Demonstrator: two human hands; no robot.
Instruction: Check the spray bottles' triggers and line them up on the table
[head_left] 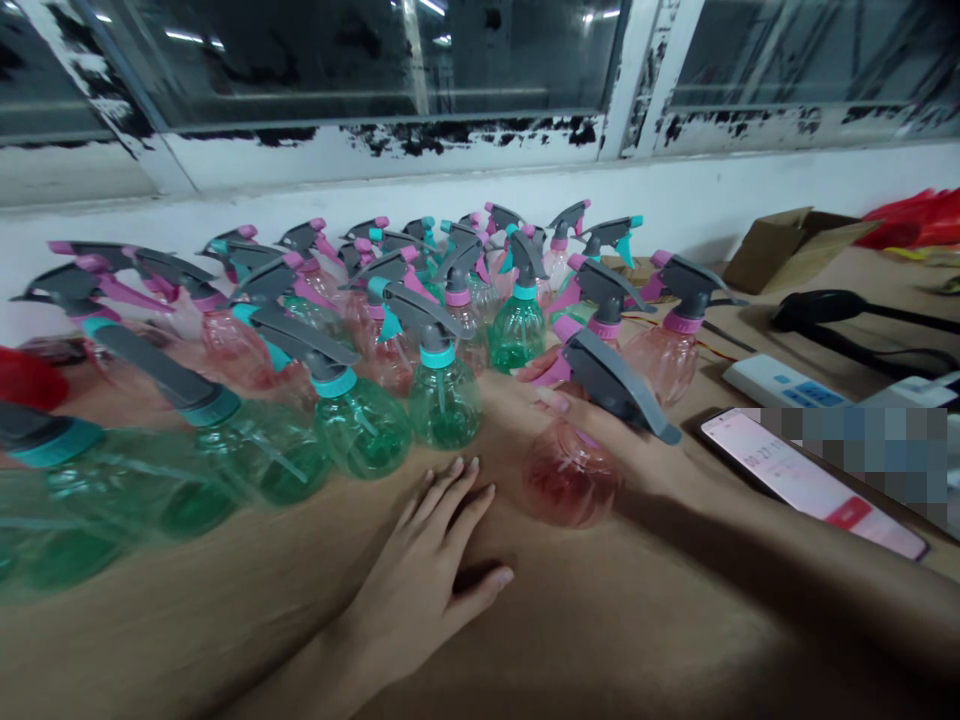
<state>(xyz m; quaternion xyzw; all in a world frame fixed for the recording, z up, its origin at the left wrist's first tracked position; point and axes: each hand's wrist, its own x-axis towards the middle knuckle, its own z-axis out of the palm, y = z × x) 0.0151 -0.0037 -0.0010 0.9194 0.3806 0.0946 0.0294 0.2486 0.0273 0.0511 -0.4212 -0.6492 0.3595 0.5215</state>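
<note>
My left hand (424,560) lies flat on the brown tabletop with its fingers stretched out, holding nothing. A green spray bottle (444,400) with a turquoise collar stands just beyond its fingertips. On the right, my right hand (600,425) is closed around the neck of a pink spray bottle (571,478), below its grey spray head. That bottle is slightly tilted, and its head partly hides my fingers. Another pink spray bottle (664,358) stands behind my right wrist. A second green spray bottle (364,425) stands farther left.
Many pink and green spray bottles crowd the table's left and back, below a window wall. At the right lie a phone (810,480) showing a timer, a white device (784,382) and black straps (840,325). An open cardboard box (772,250) stands behind them, near red material (915,220).
</note>
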